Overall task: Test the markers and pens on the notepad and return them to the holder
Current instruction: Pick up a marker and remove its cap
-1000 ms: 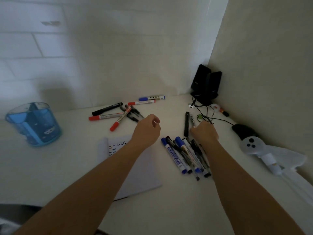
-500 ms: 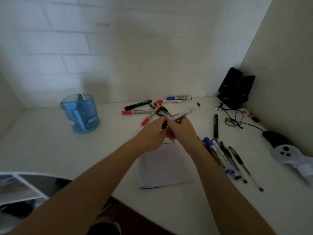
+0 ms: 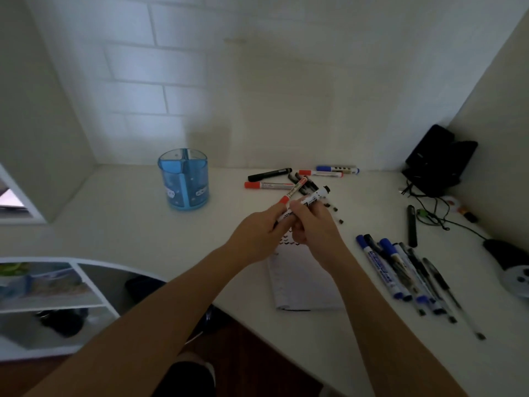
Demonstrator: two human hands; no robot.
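Note:
Both my hands meet above the notepad (image 3: 306, 282) and hold one white marker with a black tip (image 3: 315, 198). My left hand (image 3: 257, 236) grips its near end, and my right hand (image 3: 317, 227) grips its barrel. The marker's black tip points up and to the right. The notepad lies on the white desk with small dark marks along its top edge. A translucent blue holder (image 3: 184, 179) stands upright at the back left. Several markers with red, blue and black caps (image 3: 297, 179) lie behind my hands. More pens and blue markers (image 3: 400, 270) lie to the right.
A black pen (image 3: 411, 224) lies alone at the right. Black speakers (image 3: 440, 159) with cables stand in the back right corner. A white controller (image 3: 518, 277) sits at the right edge. A white shelf unit (image 3: 51, 299) stands lower left, below the desk's front edge.
My right hand picked a marker from the right-hand group and brought it to my left hand above the notepad. The view has swung left, so the holder now sits nearer the middle.

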